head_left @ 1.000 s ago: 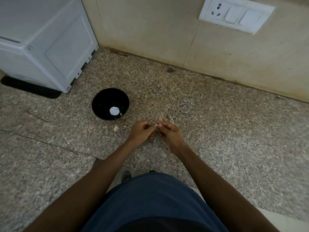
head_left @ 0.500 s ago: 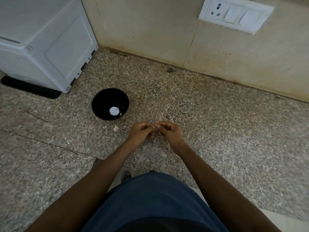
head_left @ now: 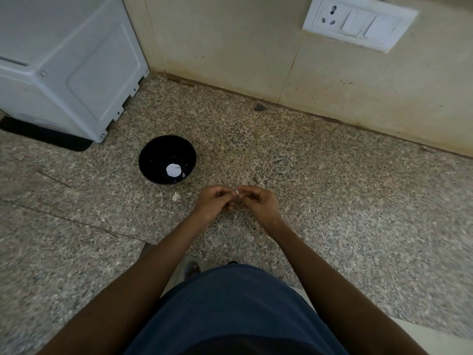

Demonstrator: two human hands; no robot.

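Nearest the camera is the person's dark blue garment (head_left: pixel 230 303), with both bare forearms reaching forward over a speckled granite counter (head_left: pixel 345 201). The left hand (head_left: pixel 213 202) and right hand (head_left: pixel 258 203) meet at the middle of the view, fingers curled inward and fingertips touching. Together they pinch a small white piece (head_left: pixel 237 192), held just above the counter between the two hands; it is too small to identify. Left of the left hand, a pale garlic clove (head_left: pixel 176 196) lies on the counter. Just beyond it stands a black bowl (head_left: pixel 163 149) with one white piece (head_left: pixel 174 170) at its bottom. Farther back on the left, a white appliance (head_left: pixel 69 60) sits on a black mat (head_left: pixel 51 139). A beige wall rises behind the counter, with a white switch plate (head_left: pixel 358 21) at the upper right.
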